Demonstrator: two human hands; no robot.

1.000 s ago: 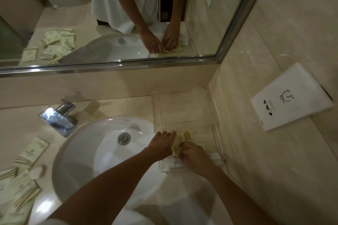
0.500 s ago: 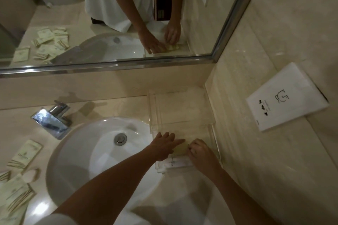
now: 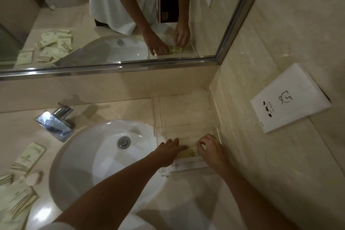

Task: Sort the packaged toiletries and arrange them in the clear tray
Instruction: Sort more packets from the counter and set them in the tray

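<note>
The clear tray (image 3: 184, 110) stands on the counter right of the sink, against the side wall. A cream packet (image 3: 192, 152) lies in its middle section. My left hand (image 3: 168, 153) rests flat over the packet's left part, fingers stretched out. My right hand (image 3: 211, 149) pinches the packet's right end with curled fingers. A long white packet (image 3: 188, 165) lies in the tray's front section, just below both hands. The tray's back tier holds nothing I can see.
Several loose cream packets (image 3: 30, 156) and a small round soap (image 3: 34, 177) lie on the counter left of the white sink (image 3: 97, 157). A chrome faucet (image 3: 56, 121) stands behind the sink. A white socket plate (image 3: 289, 99) sits on the right wall.
Both hands held the cream packet over the tray; now it lies lower in the tray. My left hand has flattened on it, and my right hand has slid to its right end.
</note>
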